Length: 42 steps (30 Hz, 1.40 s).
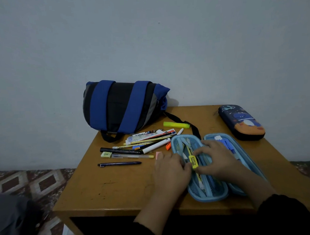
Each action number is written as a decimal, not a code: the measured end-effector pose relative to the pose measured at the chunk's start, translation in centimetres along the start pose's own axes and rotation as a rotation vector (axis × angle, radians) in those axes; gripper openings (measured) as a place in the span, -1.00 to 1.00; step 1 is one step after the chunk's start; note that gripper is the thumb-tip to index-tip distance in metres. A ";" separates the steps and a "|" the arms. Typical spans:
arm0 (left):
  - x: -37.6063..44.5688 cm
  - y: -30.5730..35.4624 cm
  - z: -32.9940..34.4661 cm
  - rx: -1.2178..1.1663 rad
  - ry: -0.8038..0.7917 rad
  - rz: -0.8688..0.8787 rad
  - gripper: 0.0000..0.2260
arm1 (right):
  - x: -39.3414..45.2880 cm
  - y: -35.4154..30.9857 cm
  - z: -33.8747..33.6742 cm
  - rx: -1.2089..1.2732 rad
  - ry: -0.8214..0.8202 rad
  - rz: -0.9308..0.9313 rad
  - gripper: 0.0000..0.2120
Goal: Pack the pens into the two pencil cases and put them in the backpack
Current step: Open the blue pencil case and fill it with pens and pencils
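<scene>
A wooden table (118, 190) stands against a plain wall, carrying a blue and black backpack (121, 106) at its far edge, lying closed with its straps up. To the right lies a zipped dark pencil case (241, 122) printed with a cartoon space scene. In front, a light blue pencil case (198, 191) lies spread open in two halves, pens tucked under its mesh and more in the right half. Both forearms reach in from the lower edge. The left hand (170, 170) and right hand (218, 159) meet over the left half, fingers curled, together pinching a small yellow eraser (193, 162); its black lettering is too blurred to read. A heap of loose pens (144, 144) lies left of the open case, a yellow highlighter (176, 124) beyond it.
</scene>
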State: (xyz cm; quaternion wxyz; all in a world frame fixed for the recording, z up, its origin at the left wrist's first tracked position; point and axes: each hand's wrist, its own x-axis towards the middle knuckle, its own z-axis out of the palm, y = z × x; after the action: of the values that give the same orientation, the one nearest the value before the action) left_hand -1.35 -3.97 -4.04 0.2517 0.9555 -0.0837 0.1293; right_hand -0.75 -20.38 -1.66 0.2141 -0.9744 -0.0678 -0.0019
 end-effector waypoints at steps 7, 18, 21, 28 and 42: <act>0.5 -0.6 0.9 -0.322 -0.124 -0.190 -0.86 | 0.1 -0.4 -0.1 -0.002 -0.101 0.014 -0.57; 0.2 -2.3 2.3 -0.715 -0.110 -0.251 -0.82 | 1.2 -1.4 2.1 -0.039 -0.039 0.044 -0.50; 0.2 -2.4 2.5 -0.739 -0.096 -0.240 -0.76 | 1.3 -1.3 2.5 -0.070 -0.002 0.066 -0.50; 0.1 -2.4 2.4 -0.740 -0.109 -0.238 -0.81 | 0.7 -1.5 3.3 -0.114 0.027 0.043 -0.64; 0.0 -2.2 2.1 -0.650 -0.035 -0.168 -0.85 | 0.3 -1.2 3.5 0.007 0.075 0.038 -0.67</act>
State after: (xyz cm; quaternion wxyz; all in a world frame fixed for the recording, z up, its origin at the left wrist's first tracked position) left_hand -0.43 -3.18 -6.80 0.5517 0.8307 -0.0460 0.0580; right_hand -0.72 -17.86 -4.32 0.2199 -0.9740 -0.0412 -0.0342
